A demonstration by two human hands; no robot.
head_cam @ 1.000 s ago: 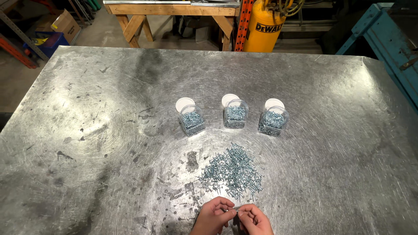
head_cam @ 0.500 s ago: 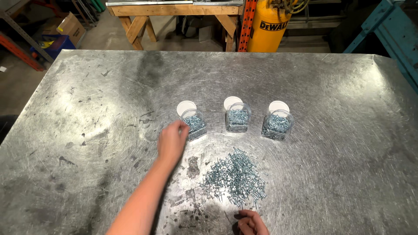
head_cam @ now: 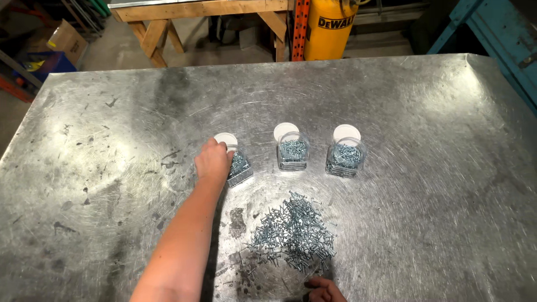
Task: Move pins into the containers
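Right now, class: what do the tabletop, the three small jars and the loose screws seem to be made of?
Tabletop: bare sheet metal, probably steel, with a scuffed swirled sheen. Jars: clear plastic, perhaps glass; the contents show through the walls. Screws: silvery metal, likely zinc-plated, with bright glints. The left hand touches the leftmost jar.

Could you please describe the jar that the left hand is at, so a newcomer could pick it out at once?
On the scratched metal table, three small clear jars of screws stand in a row beyond a loose screw pile. The one meant is the leftmost jar, with a white lid behind it. Only it has the left hand on it.
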